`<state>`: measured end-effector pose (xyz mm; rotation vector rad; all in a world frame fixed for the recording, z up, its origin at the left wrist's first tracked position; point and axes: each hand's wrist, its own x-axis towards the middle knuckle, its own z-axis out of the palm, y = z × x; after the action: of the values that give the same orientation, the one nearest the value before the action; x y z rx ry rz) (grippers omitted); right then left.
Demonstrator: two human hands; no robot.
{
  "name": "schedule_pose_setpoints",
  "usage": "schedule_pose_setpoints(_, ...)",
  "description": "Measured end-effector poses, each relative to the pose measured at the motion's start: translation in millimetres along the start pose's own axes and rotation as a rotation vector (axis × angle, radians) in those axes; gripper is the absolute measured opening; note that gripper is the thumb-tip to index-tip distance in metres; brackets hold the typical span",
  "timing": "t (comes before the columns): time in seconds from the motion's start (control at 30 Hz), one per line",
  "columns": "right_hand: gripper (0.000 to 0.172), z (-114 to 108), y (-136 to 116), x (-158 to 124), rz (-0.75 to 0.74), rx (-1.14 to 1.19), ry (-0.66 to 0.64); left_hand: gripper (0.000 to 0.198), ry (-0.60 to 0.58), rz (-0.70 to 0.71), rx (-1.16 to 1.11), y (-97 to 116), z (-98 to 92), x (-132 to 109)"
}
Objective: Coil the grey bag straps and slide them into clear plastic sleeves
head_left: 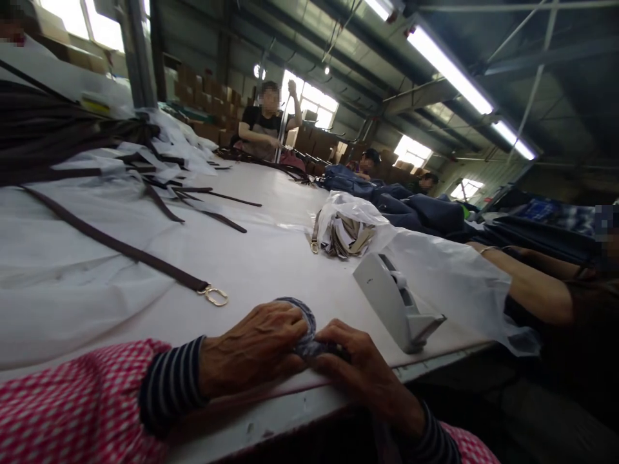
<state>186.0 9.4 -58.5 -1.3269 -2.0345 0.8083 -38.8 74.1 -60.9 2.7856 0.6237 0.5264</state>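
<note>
Probably light, soft and bendable, the roll (308, 316) was gripped by the left hand (258, 338) and right hand (360, 364), best held around its outer curve.

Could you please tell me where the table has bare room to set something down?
Bare: the white tabletop between the gold clasp and the plastic-covered bundle, beyond the left hand. Crowded: far left, under piled dark straps; right, with the tape dispenser and clear plastic.
</note>
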Motion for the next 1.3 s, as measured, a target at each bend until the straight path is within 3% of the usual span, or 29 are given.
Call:
schedule_pose_setpoints(0.1,0.014,-4,6,3,-0.109,-0.135,0.058,0.018,0.004,-0.001,-0.026,-5,2.2,0)
schedule_pose_setpoints(0.17,0.028,-7,8,9,-0.156,-0.177,0.099,0.019,-0.004,0.011,-0.062,-12,4.0,0)
schedule_pose_setpoints(0.3,0.041,-6,11,15,-0.237,-0.256,0.016,0.023,-0.004,0.075,-0.144,-25,4.5,0)
schedule_pose_setpoints(0.5,0.049,11,18,11,-0.339,-0.428,0.060,0.035,-0.021,0.018,-0.082,-12,7.1,-2)
schedule_pose_setpoints(0.7,0.044,10,15,13,-0.307,-0.404,0.042,0.044,0.001,0.026,0.156,-12,24.1,-6)
schedule_pose_setpoints(0.97,0.043,12,11,13,-0.284,-0.382,0.051,0.064,0.214,0.076,0.374,-17,28.2,-15)
schedule_pose_setpoints(1.3,0.047,10,13,16,-0.294,-0.320,0.070,0.079,0.051,0.054,0.269,-27,25.4,-20)
